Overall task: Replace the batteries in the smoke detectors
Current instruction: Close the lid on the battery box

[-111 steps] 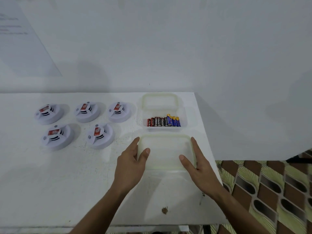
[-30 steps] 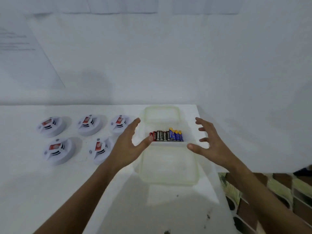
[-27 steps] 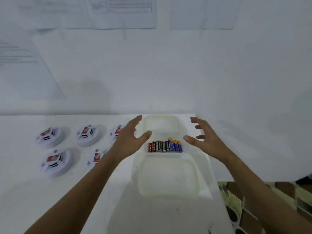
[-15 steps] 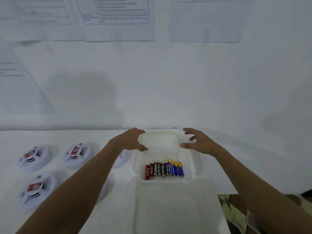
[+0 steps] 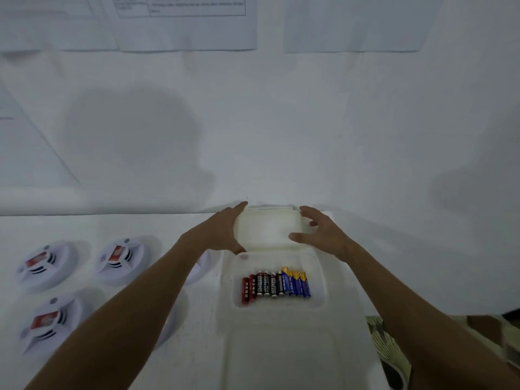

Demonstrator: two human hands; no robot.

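A white tabletop (image 5: pixel 84 226) against a wall is seen from above, with a translucent tray of batteries (image 5: pixel 276 284) taken as the landmark. Just beyond the tray, a second, empty container (image 5: pixel 267 229) is flanked by both hands: the left hand (image 5: pixel 222 232) is laid along its left edge with fingers extended, the right hand (image 5: pixel 320 235) is spread at its right edge, fingers loosely curved; a firm grip cannot be told. Red, black and blue cells are lined up side by side in the tray. Smoke detectors (image 5: pixel 119 258) are set out left of the tray, two partly hidden by the left forearm. Printed sheets (image 5: pixel 185 21) are pinned to the wall beyond.
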